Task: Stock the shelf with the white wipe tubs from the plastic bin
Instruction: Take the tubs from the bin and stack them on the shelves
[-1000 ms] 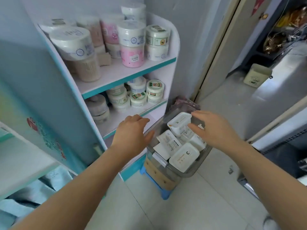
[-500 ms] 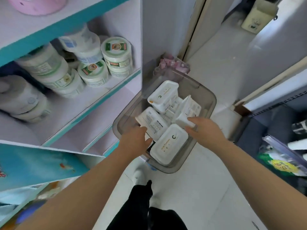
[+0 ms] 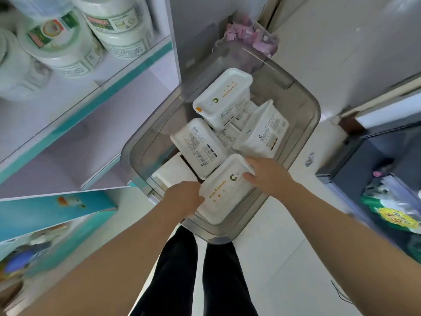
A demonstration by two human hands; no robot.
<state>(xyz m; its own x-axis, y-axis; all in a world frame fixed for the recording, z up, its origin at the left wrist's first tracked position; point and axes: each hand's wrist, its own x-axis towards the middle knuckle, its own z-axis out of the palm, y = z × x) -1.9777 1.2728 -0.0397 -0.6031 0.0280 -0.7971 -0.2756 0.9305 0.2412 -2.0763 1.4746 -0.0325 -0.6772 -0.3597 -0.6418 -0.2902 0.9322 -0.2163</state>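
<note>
Two-handed grip flanks nearest tub [image 3: 224, 192].

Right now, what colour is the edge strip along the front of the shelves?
Teal, on the shelf edge, against pale white boards; the head view, the only one, shows it.

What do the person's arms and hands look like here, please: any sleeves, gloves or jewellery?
Both forearms are bare up to the frame edge, with no sleeves in view. The left hand and right hand wear no gloves, and no rings, watch or bracelet can be seen. Below the arms, black trousers show.
</note>
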